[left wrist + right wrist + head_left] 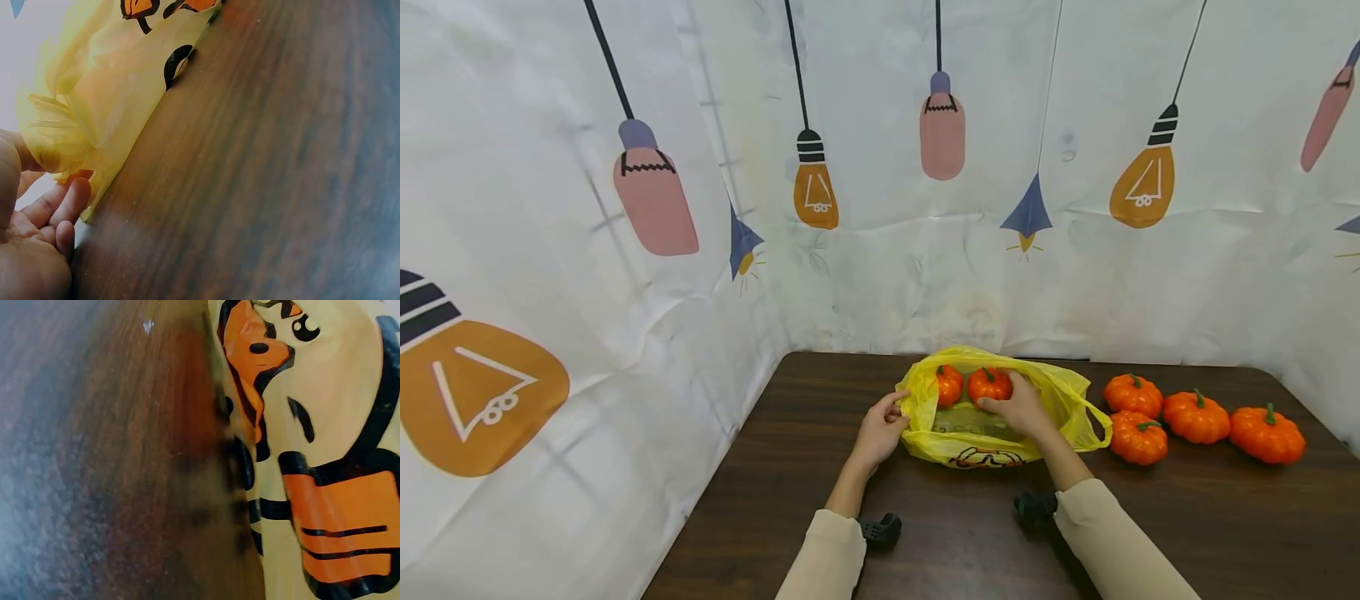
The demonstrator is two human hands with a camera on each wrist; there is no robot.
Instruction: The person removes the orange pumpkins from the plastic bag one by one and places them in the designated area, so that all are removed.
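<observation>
A yellow plastic bag [977, 448] with a printed cartoon lies on the table, its mouth spread open. One small orange pumpkin [950, 386] sits inside at the left. Beside it is a second pumpkin [985, 385], which my right hand [1021, 406] grips from the right, reaching into the bag. At the bag's left edge, my left hand [882, 429] pinches the plastic; its curled fingers [70, 203] show against the bag [112, 94] in the left wrist view. The right wrist view shows the bag's print [350, 512], but my right hand is out of that frame.
Right of the bag stand several more orange pumpkins: one at the back [1133, 395], one in front [1138, 439], another [1197, 417] beside them and one farthest right [1267, 434]. The dark wooden table [760, 508] meets a white patterned curtain [880, 283] behind and at left.
</observation>
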